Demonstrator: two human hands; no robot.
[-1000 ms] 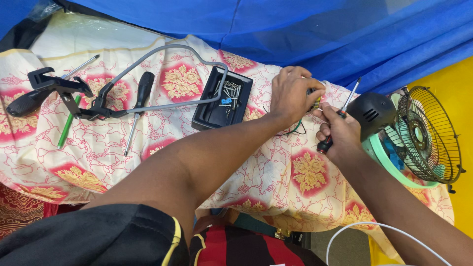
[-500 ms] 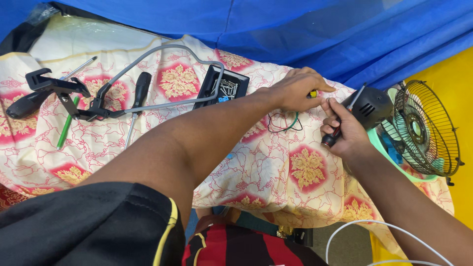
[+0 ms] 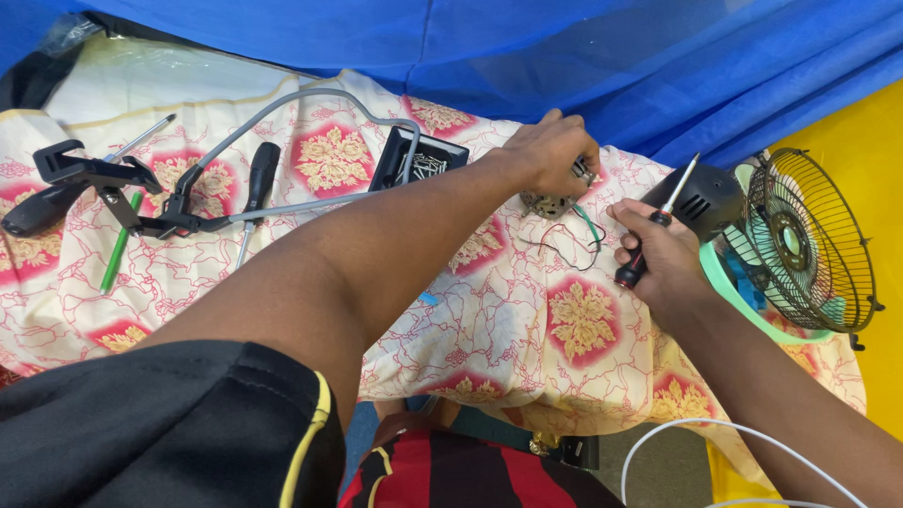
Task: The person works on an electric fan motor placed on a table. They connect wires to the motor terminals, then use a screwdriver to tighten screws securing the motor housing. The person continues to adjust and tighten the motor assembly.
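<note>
My left hand (image 3: 550, 152) reaches across the patterned cloth (image 3: 527, 310) and grips a small metal motor part (image 3: 548, 201) that trails green, red and black wires (image 3: 574, 240). My right hand (image 3: 658, 259) holds a screwdriver (image 3: 658, 221) with a dark handle, its tip pointing up and right, a short way right of the part. Beside my right hand lies a small fan with a green base and black wire cage (image 3: 809, 240) and a black motor housing (image 3: 705, 198).
A black open box (image 3: 414, 160) holding small metal parts sits left of my left hand. Further left lie a black clamp stand with a grey flexible arm (image 3: 113, 188), a black-handled screwdriver (image 3: 256, 193) and a green-handled tool (image 3: 120, 246). Blue tarp (image 3: 527, 47) hangs behind.
My left hand has lifted the motor part off the cloth and moved it up and away. My right hand with the screwdriver has drawn apart from it.
</note>
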